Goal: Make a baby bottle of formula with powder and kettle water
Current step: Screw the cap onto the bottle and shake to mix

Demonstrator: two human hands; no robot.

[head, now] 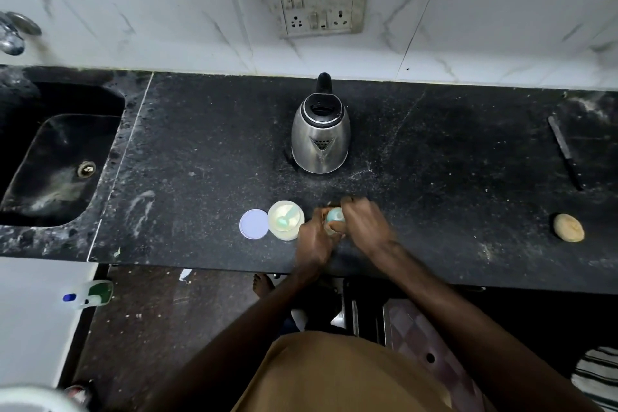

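Head view: left hand [312, 241] clasping baby bottle [335, 216], right hand [363, 222] seemingly gripping its top; powder tub [286, 220] just beside.

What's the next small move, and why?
Likely finish the twist on the bottle: left hand grips it low, right hand grips its teal top. The tin stands open beside it, scoop inside, lid lying left. Opening or closing, I cannot tell.
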